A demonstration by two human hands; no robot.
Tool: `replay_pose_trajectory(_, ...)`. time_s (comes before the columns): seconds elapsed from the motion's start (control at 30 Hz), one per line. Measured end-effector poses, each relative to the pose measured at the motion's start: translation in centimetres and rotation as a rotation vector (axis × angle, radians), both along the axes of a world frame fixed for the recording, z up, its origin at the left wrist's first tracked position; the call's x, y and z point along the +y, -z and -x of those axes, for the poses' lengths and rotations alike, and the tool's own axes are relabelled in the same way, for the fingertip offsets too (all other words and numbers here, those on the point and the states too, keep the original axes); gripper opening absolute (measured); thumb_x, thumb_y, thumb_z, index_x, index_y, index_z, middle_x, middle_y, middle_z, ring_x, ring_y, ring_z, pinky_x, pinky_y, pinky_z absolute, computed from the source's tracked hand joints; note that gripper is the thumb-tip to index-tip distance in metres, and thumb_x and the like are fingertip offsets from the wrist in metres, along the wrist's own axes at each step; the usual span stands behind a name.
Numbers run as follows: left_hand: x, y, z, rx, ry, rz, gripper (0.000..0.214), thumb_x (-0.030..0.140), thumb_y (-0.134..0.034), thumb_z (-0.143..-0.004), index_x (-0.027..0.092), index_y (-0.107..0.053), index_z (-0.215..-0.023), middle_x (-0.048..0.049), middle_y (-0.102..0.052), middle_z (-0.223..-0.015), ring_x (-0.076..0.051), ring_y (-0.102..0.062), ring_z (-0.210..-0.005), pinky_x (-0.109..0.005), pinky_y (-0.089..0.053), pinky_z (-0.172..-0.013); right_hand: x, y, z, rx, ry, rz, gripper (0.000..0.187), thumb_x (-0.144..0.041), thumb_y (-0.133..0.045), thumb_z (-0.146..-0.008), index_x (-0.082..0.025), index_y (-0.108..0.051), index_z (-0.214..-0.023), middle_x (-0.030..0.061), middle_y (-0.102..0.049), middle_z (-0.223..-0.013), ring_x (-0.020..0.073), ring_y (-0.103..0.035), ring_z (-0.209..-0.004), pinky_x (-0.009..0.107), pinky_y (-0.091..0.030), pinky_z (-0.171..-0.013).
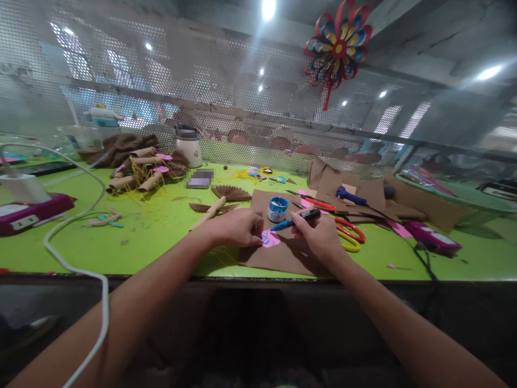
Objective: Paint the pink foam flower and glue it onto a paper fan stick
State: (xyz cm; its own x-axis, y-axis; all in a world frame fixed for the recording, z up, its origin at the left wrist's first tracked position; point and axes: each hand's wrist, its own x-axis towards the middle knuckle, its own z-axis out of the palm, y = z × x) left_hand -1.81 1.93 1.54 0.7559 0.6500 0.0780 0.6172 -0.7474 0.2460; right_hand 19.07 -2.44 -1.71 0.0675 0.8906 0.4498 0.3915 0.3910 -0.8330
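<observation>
My right hand [317,234] grips a black marker with a blue tip end [309,215], slanted down to the left. Its tip is just over or touching a small pink paper piece [271,238] that bears blue strokes. At the left edge of this piece, the bent fingers of my left hand [242,229] pinch or press it. Under the piece lies a brown paper sheet [262,261]. Just behind stands an open jar of blue paint [278,209]. Beside my left hand are a rolled brown paper tube [210,213] and a pleated brown paper fan [231,192].
Red-handled and yellow-handled scissors [350,237] lie right of my right hand, near a blue-handled tool [350,195]. Paper tubes with yellow strings [141,172] are piled at left. A white cable [76,267] loops past a purple power strip [36,213]; another power strip [434,238] is at right.
</observation>
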Motion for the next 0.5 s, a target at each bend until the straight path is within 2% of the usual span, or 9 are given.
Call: replay_pose_trajectory(0.5,-0.02,-0.04,-0.09,-0.002,-0.01,0.005,0.017,0.034,-0.06,-0.071,0.022,-0.066,-0.08,-0.0014,-0.064,-0.08,-0.016,-0.056,-0.074,-0.025,-0.04,-0.069,-0.39,-0.25,0.2,-0.065,-0.01,0.013,0.036,-0.051,-0.054,-0.078,-0.016,-0.06,-0.072,0.001,-0.058,-0.052,0.0125,-0.051,-0.044,0.024,-0.04,-0.046)
